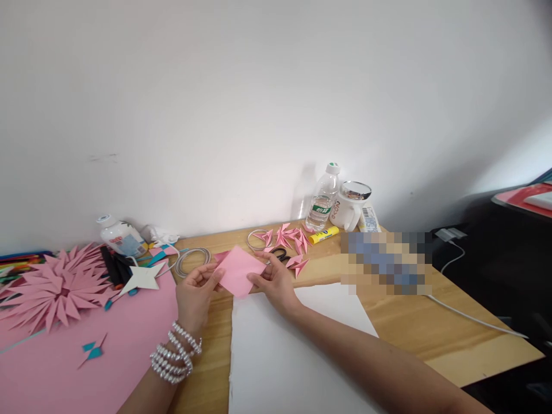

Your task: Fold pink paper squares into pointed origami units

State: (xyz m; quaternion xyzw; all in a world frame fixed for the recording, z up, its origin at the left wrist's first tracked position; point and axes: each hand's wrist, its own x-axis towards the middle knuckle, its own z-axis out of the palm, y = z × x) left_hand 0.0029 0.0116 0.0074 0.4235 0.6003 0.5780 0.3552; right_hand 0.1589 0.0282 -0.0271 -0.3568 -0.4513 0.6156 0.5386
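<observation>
White paper sheet, one of it, lies nearest on the wooden table, under two forearms. One pink paper square is held above it between the left hand and right hand, each pinching an edge with narrowly closed fingers. Behind stand one water bottle, one mug and one glue stick.

Water bottle at the bench's far edge: green label with white print, too small to read. White mug beside it: red marking, illegible. Barcode strip on a packet just right of the mug; digits unreadable.
</observation>
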